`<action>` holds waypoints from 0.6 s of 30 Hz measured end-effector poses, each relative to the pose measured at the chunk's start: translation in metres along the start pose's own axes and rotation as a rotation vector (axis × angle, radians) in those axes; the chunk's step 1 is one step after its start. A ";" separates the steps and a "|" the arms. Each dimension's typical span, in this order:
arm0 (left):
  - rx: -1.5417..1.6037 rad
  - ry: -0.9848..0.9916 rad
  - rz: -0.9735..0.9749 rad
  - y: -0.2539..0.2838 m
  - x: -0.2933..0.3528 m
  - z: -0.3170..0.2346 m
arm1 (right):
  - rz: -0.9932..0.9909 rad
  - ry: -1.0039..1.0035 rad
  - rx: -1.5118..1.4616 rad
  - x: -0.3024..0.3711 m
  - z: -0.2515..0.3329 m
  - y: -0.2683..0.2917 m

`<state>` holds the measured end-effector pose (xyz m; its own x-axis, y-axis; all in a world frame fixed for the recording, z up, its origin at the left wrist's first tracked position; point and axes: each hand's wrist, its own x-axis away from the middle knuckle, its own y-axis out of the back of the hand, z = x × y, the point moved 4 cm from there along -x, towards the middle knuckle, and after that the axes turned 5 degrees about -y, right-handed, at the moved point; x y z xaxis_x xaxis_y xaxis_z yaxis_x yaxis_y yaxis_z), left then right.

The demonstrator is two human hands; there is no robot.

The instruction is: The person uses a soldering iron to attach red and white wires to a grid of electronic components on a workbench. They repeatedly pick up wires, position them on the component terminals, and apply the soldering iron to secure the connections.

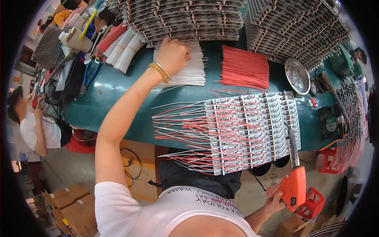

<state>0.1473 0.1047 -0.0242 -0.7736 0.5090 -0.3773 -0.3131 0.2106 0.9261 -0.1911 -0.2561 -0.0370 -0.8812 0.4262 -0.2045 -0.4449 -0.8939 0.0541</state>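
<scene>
My left hand (175,53), with a beaded bracelet on its wrist, reaches over a spread bundle of white wires (193,73). Its fingers are curled at the far end of the bundle; what they pinch, if anything, is hidden. My right hand (274,199) is wrapped round an orange soldering gun (297,187), low on the right. The gun's metal nose points away from me, its tip over the right part of a panel of small circuit boards (272,130). Red and white wires (181,122) stick out leftward from the panel, past the table's near edge.
Red wires (244,69) lie right of the white ones. Stacked board panels (189,19) rise behind, with another stack (300,27) to the right. A metal bowl (287,73), a brush (326,83) and a small fan (331,122) stand right; pliers (87,77) lie left. Another person (35,130) works far left.
</scene>
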 end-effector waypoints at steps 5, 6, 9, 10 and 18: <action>0.116 0.035 -0.068 0.010 -0.002 0.001 | -0.030 0.015 0.033 -0.008 0.021 -0.001; 0.138 -0.007 -0.112 0.014 -0.002 0.002 | -0.036 0.037 0.048 -0.012 0.025 -0.004; 0.289 0.061 -0.162 0.025 -0.004 0.001 | -0.013 0.054 0.097 -0.020 0.032 -0.006; 0.355 0.113 -0.162 0.027 -0.005 0.000 | 0.004 0.062 0.111 -0.023 0.034 -0.005; 1.113 0.341 -0.029 0.028 -0.008 -0.068 | -0.299 -0.096 -0.223 -0.028 -0.011 0.045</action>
<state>0.1071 0.0497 0.0046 -0.9353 0.2768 -0.2205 0.1928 0.9210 0.3386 -0.1852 -0.3099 -0.0394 -0.7336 0.6742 -0.0856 -0.6481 -0.7319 -0.2105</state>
